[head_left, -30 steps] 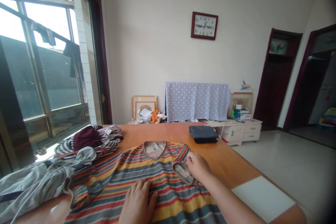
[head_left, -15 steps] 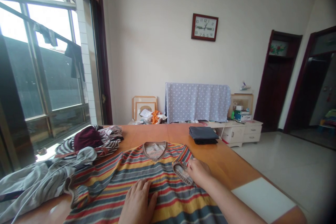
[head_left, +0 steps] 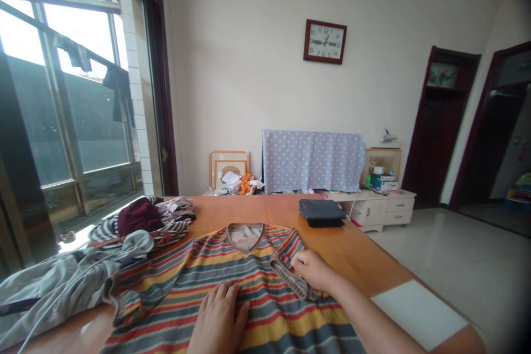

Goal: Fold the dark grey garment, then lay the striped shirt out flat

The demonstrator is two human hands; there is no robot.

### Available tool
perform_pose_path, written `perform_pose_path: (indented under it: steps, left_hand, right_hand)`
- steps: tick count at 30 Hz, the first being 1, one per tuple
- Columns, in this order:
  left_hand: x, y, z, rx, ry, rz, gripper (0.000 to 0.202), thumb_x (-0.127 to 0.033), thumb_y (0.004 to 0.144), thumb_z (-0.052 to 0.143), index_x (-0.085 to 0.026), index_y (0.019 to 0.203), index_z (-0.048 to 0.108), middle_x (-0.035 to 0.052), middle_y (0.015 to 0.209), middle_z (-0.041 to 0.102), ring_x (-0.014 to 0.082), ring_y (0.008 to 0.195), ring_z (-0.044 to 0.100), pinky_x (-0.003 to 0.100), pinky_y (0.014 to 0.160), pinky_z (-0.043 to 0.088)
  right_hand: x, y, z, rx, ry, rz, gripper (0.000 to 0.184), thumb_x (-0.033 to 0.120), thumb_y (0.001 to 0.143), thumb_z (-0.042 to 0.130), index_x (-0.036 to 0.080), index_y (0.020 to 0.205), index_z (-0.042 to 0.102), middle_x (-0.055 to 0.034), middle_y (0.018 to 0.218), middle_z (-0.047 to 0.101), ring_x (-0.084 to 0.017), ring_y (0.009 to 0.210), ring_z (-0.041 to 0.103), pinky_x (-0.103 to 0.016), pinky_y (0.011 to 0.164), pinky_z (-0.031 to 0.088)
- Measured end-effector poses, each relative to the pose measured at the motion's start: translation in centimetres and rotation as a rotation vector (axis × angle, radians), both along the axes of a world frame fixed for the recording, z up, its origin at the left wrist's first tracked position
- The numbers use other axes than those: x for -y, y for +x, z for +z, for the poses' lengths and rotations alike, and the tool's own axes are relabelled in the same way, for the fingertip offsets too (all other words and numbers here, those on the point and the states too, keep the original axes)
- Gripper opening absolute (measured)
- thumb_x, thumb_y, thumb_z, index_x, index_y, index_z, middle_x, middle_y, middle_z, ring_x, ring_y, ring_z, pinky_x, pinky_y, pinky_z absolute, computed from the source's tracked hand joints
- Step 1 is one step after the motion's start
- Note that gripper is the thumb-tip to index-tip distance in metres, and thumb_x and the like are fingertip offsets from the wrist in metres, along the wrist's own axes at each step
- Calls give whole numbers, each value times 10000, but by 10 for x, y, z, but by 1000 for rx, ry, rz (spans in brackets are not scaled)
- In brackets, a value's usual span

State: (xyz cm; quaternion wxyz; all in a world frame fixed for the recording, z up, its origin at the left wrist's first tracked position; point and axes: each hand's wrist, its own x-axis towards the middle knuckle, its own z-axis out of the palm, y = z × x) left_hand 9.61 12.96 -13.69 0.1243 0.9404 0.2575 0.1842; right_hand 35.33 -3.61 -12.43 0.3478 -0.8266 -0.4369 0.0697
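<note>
A striped V-neck shirt (head_left: 232, 271) in red, yellow and grey lies spread on the wooden table, its neckline at the far side. My left hand (head_left: 222, 312) rests flat on the front of the shirt, fingers stretched out. At the right sleeve, my right hand (head_left: 312, 268) is closed on the fabric just above the ribbed cuff. That sleeve is folded inward over the shirt's body. The other sleeve points left, with its cuff standing slightly open. The shirt's lower part runs out of view at the bottom.
Crumpled clothes (head_left: 139, 218) and a grey garment (head_left: 78, 285) lie along the table's left side. A folded dark stack (head_left: 322, 213) sits at the far right. A pale sheet (head_left: 418, 312) lies near the right edge. Beyond stands a white cabinet (head_left: 373, 215).
My right hand has shifted slightly left and up along the sleeve. The cuff's opening, wider before, is now flatter. My left hand has stayed in place.
</note>
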Motion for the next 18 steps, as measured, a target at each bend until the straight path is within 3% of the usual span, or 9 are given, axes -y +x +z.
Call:
perform_pose_path:
  steps: [3, 5, 7, 9, 13, 18]
  left_hand:
    - [0, 0, 1, 9, 0, -5, 481, -506, 929, 425, -251, 1283, 629, 68, 1394, 585, 285, 1308, 483, 434, 1120, 307]
    - [0, 0, 2, 16, 1, -8, 474, -501, 933, 419, -254, 1279, 629, 67, 1382, 591, 282, 1298, 490, 430, 1115, 311]
    - [0, -1, 1, 23, 4, -11, 470, -499, 935, 416, -253, 1274, 630, 71, 1372, 596, 280, 1289, 497, 426, 1111, 312]
    - [1, -1, 1, 31, 6, -10, 471, -498, 935, 416, -248, 1273, 627, 76, 1368, 597, 281, 1284, 499, 425, 1108, 313]
    - [2, -3, 1, 39, -4, -10, 461, -491, 932, 419, -248, 1264, 628, 86, 1358, 600, 288, 1277, 502, 428, 1101, 319]
    - [0, -3, 3, 79, -88, -28, 410, -456, 911, 471, -258, 1225, 646, 81, 1277, 631, 274, 1227, 540, 396, 1071, 367]
  right_hand:
    - [-6, 5, 3, 119, 3, -94, 379, 368, 954, 367, 189, 874, 691, -48, 841, 701, -185, 818, 612, -266, 748, 413]
    - [-12, 5, 1, 165, -10, -110, 429, 372, 968, 323, 184, 1071, 694, -99, 1067, 707, -216, 994, 618, -300, 878, 417]
    - [-17, 0, -6, 184, -35, -86, 487, 402, 964, 338, 177, 1291, 622, -133, 1336, 617, -244, 1225, 545, -332, 1023, 367]
    - [-21, -6, -15, 185, -103, -47, 589, 477, 953, 363, 179, 1441, 503, -130, 1524, 455, -274, 1411, 380, -389, 1143, 254]
    - [-25, -15, -28, 191, -385, -6, 705, 592, 965, 211, 226, 1565, 279, -63, 1649, 189, -258, 1529, 98, -479, 1213, 31]
    - [-26, -16, -27, 218, -500, 2, 727, 629, 959, 109, 263, 1585, 168, -20, 1661, 98, -226, 1535, 30, -479, 1219, -25]
